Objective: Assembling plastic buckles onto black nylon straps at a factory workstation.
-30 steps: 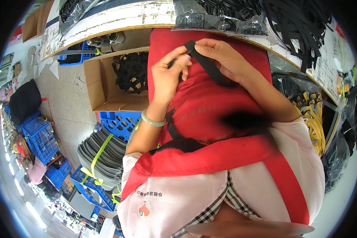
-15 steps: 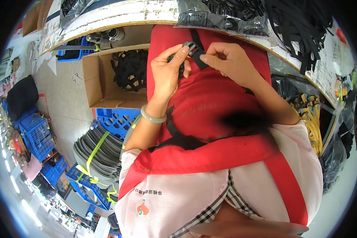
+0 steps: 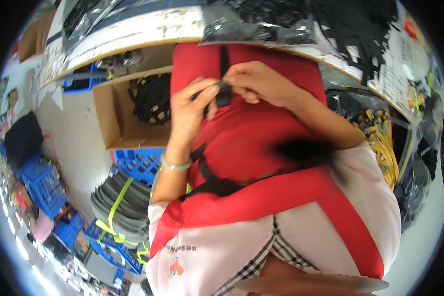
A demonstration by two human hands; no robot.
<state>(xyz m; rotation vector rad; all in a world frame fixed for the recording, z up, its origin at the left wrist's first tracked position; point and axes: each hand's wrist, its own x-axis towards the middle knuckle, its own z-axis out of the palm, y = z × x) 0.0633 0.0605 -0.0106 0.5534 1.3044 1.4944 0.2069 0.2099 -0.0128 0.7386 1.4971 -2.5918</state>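
Over the red apron (image 3: 261, 128) on my lap, my two hands work close together on a black webbing strap (image 3: 225, 58) and a small dark buckle (image 3: 223, 89). My left hand (image 3: 190, 101), with a pale bangle on its wrist, is closed in a pinch on the buckle. Against the buckle's other side, my right hand (image 3: 254, 81) has its fingertips pressed together on the strap by the buckle. Motion blur and the fingers hide how the strap runs through the buckle.
A worn white table edge (image 3: 148, 30) lies ahead, bearing a clear bag of black parts (image 3: 261, 24) and black straps (image 3: 352, 34). At left stand a cardboard box (image 3: 106, 116) of black straps and stacked grey sheets (image 3: 118, 197). Yellow straps (image 3: 382, 143) hang at right.
Both hands and the buckle have shifted left and slightly downward in the picture. My right hand's fingers have come closer to the left hand, and the buckle's slot no longer shows clearly.
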